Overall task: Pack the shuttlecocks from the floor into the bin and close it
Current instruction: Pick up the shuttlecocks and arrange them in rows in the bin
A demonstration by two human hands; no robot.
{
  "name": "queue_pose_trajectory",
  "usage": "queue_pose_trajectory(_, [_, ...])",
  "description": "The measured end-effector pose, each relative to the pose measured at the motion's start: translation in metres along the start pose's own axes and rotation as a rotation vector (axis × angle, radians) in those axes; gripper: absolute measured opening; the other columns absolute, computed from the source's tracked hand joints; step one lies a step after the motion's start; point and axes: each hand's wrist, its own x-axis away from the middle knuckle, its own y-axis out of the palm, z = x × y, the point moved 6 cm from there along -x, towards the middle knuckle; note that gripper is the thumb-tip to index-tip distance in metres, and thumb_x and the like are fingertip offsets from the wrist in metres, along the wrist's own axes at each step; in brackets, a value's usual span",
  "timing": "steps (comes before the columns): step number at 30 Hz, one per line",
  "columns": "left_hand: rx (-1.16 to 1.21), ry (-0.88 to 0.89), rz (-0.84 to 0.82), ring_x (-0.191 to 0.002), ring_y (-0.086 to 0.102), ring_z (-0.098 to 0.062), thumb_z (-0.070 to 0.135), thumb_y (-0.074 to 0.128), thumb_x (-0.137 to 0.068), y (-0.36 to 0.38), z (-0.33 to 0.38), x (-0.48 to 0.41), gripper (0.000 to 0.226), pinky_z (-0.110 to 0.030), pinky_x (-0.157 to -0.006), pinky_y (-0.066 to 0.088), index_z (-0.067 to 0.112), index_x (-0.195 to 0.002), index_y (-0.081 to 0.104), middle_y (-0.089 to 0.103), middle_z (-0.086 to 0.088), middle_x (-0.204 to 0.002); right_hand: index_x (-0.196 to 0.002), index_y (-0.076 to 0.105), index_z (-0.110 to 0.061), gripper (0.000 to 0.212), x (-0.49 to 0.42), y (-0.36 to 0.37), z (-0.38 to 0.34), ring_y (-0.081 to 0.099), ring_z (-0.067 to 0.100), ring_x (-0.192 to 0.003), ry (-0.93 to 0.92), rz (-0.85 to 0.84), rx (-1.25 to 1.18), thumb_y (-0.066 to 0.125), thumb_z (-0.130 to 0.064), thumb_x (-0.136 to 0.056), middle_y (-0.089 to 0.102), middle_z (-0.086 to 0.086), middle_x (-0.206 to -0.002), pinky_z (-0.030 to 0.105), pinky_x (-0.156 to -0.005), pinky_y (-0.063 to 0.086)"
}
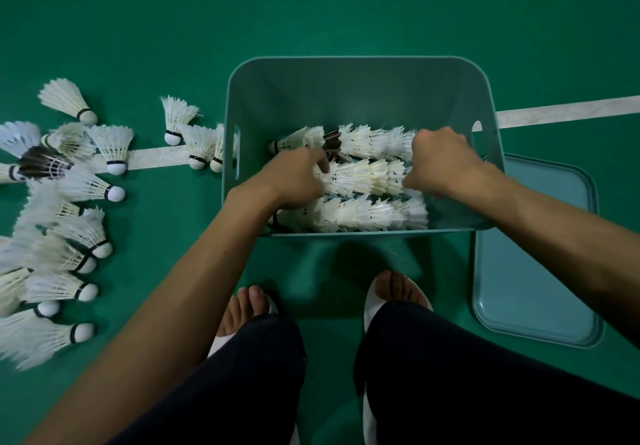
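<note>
A teal plastic bin (360, 84) stands open on the green floor in front of me. Three rows of nested white shuttlecocks lie inside it. Both hands are down in the bin, one at each end of the middle row (363, 176). My left hand (294, 181) grips the left end of that row. My right hand (440, 160) closes on its right end. Several loose shuttlecocks (65, 223) lie scattered on the floor to the left, and a few (194, 139) rest against the bin's left wall. The teal lid (533, 264) lies flat on the floor to the right.
A white court line (568, 112) runs across the floor behind the bin and under the loose shuttlecocks. My feet in white slippers (401, 292) stand just in front of the bin, with my dark trouser legs below.
</note>
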Motion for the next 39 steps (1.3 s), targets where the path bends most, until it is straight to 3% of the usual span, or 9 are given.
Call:
queue_pose_trajectory(4, [-0.138, -0.128, 0.134, -0.091, 0.053, -0.027, 0.006, 0.054, -0.089, -0.016, -0.001, -0.003, 0.020, -0.037, -0.075, 0.044, 0.014, -0.108, 0.049, 0.057, -0.006, -0.101, -0.069, 0.044, -0.011, 0.030, -0.004, 0.011, -0.005, 0.059, 0.029, -0.075, 0.024, -0.010, -0.027, 0.069, -0.003, -0.083, 0.055, 0.008, -0.075, 0.032, -0.067, 0.049])
queue_pose_trajectory(8, [-0.171, -0.250, -0.025, -0.096, 0.056, -0.031, 0.006, 0.049, -0.093, -0.008, -0.009, -0.008, 0.046, -0.042, -0.087, 0.051, 0.007, -0.139, 0.046, 0.058, -0.013, -0.115, -0.076, 0.053, -0.008, 0.015, -0.012, 0.022, -0.009, 0.064, 0.019, -0.058, 0.015, -0.077, -0.016, 0.064, -0.002, -0.085, 0.067, 0.007, -0.076, 0.023, -0.056, 0.049])
queue_pose_trajectory(12, [-0.182, -0.236, -0.132, -0.116, 0.058, -0.036, 0.013, 0.045, -0.094, 0.007, -0.021, -0.015, 0.057, -0.047, -0.099, 0.050, 0.015, -0.150, 0.037, 0.056, -0.017, -0.142, -0.078, 0.052, -0.010, 0.019, -0.018, 0.017, -0.007, 0.059, 0.028, -0.077, 0.008, 0.005, 0.003, 0.070, -0.003, -0.080, 0.056, 0.007, -0.077, 0.031, -0.067, 0.048])
queue_pose_trajectory(18, [-0.137, -0.164, -0.050, -0.124, 0.057, -0.035, 0.013, 0.056, -0.095, -0.004, -0.021, -0.013, 0.054, -0.043, -0.103, 0.050, 0.018, -0.148, 0.045, 0.055, -0.014, -0.146, -0.070, 0.069, -0.009, 0.012, -0.019, -0.001, 0.005, 0.066, 0.014, -0.047, 0.078, -0.005, -0.179, 0.082, -0.008, -0.072, 0.066, 0.002, -0.050, 0.028, -0.058, 0.058])
queue_pose_trajectory(23, [-0.134, -0.017, 0.148, -0.107, 0.063, -0.033, 0.014, 0.055, -0.092, -0.031, -0.008, 0.014, 0.042, -0.046, -0.095, 0.053, 0.020, -0.134, 0.057, 0.067, -0.013, -0.126, -0.080, 0.078, -0.014, 0.007, -0.001, -0.035, 0.003, 0.064, 0.004, -0.039, 0.047, 0.100, -0.426, 0.084, -0.017, -0.079, 0.074, 0.003, -0.060, 0.030, -0.061, 0.062])
queue_pose_trajectory(29, [0.071, 0.215, 0.593, -0.076, 0.064, -0.016, 0.022, 0.060, -0.091, -0.057, 0.004, 0.081, 0.016, -0.039, -0.076, 0.058, 0.025, -0.103, 0.069, 0.068, 0.013, -0.083, -0.079, 0.079, -0.010, 0.005, 0.043, -0.060, -0.057, 0.054, 0.013, -0.045, -0.067, 0.098, -1.134, 0.079, -0.007, -0.083, 0.078, 0.010, -0.084, 0.022, -0.042, 0.044])
queue_pose_trajectory(33, [0.420, 0.272, 0.838, -0.069, 0.066, -0.012, 0.009, 0.063, -0.086, -0.071, -0.037, 0.110, 0.011, -0.028, -0.064, 0.053, 0.016, -0.088, 0.071, 0.071, 0.006, -0.075, -0.080, 0.078, -0.007, 0.008, 0.063, -0.075, -0.123, 0.053, 0.016, -0.046, -0.189, 0.092, -1.449, 0.076, -0.010, -0.087, 0.079, 0.011, -0.089, 0.025, -0.046, 0.042])
queue_pose_trajectory(36, [0.824, 0.100, 0.971, -0.064, 0.062, -0.015, 0.001, 0.066, -0.082, -0.068, -0.094, 0.126, 0.013, -0.025, -0.059, 0.049, 0.013, -0.079, 0.069, 0.070, -0.006, -0.072, -0.074, 0.075, -0.009, 0.016, 0.079, -0.084, -0.180, 0.055, 0.018, -0.050, -0.331, 0.112, -1.550, 0.070, -0.009, -0.089, 0.076, 0.014, -0.087, 0.026, -0.047, 0.043])
queue_pose_trajectory(39, [0.955, -0.186, 0.853, -0.061, 0.059, -0.016, 0.009, 0.064, -0.082, -0.040, -0.162, 0.122, 0.012, -0.025, -0.056, 0.045, 0.016, -0.072, 0.065, 0.068, -0.006, -0.069, -0.074, 0.072, -0.012, 0.013, 0.095, -0.075, -0.239, 0.061, 0.021, -0.052, -0.446, 0.183, -1.477, 0.070, -0.013, -0.086, 0.072, 0.013, -0.079, 0.033, -0.047, 0.049])
